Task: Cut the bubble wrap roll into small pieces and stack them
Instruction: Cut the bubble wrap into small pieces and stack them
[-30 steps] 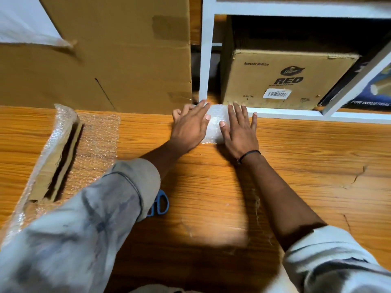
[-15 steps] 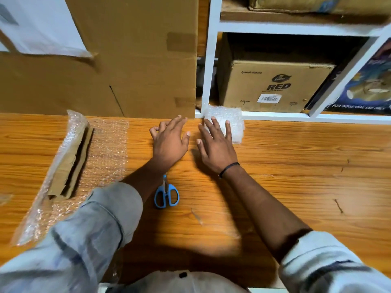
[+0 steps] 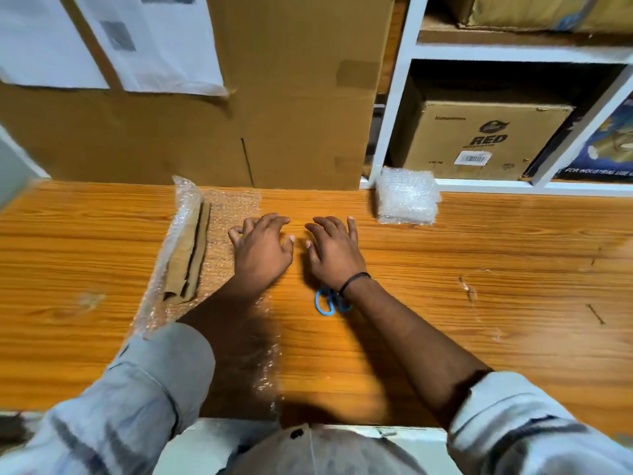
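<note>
A stack of small bubble wrap pieces (image 3: 407,195) sits at the table's back edge, by the white shelf frame. The bubble wrap roll (image 3: 185,234), flattened around a cardboard core, lies at left with its loose sheet (image 3: 236,207) spread toward the middle and down to the front edge. My left hand (image 3: 262,250) hovers or rests over the sheet's right edge, fingers relaxed and empty. Beside it my right hand (image 3: 334,250) is spread over bare wood, holding nothing. Blue-handled scissors (image 3: 323,303) lie partly hidden under my right wrist.
The wooden table (image 3: 496,303) runs wide to the right. A big cardboard box (image 3: 239,132) stands against the back at left. A white shelf unit (image 3: 394,114) with a "RED" carton (image 3: 476,138) rises at back right.
Both hands have let go of the stack of pieces and pulled back toward me and to the left. The stack stays at the back edge.
</note>
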{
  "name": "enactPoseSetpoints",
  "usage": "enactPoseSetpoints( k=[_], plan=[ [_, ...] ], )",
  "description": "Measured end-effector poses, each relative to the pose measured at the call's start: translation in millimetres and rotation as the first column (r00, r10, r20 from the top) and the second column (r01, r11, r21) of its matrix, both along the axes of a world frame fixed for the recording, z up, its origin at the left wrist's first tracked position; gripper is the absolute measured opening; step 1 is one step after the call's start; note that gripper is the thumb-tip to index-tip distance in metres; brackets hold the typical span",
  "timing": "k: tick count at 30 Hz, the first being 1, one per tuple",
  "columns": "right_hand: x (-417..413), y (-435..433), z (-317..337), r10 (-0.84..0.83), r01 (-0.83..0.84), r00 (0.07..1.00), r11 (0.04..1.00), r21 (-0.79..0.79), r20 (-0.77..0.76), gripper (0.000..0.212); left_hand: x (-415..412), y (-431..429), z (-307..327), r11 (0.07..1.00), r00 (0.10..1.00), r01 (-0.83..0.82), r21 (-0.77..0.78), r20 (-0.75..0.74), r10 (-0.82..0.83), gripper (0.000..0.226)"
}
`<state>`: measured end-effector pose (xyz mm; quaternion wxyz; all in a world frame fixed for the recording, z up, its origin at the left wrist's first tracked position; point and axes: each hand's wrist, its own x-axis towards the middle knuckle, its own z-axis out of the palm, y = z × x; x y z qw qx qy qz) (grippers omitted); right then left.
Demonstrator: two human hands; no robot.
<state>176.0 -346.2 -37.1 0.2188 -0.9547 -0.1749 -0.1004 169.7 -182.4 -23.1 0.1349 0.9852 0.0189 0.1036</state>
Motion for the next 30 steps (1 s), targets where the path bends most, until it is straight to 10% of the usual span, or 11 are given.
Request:
enactPoseSetpoints(
  k=[7, 16, 30],
  plan=[
    [-43.2, 86.8, -16.2, -0.011, 0.018, 0.995, 0.997, 0.071, -0.101, 0.036, -53.7, 81.6, -17.4, 0.996, 0.997, -0.041, 0.079, -0.058, 0.046, 0.046],
    [-91.1, 163.2, -45.2, 0.006, -0.068, 0.967, 0.969, -0.237, -0.253, 0.062, -72.9, 166.0, -31.5, 0.967, 0.990, 0.015, 0.254, -0.140, 0.021, 0.063],
    [-95.4, 165.3, -49.9, -0.173, 0.074, 0.940, 0.944, -0.321, -0.293, 0.071, -74.7, 225.4, -30.3, 0.981, 0.994, 0.004, -0.192, -0.106, -0.025, 0.068]
  ],
)
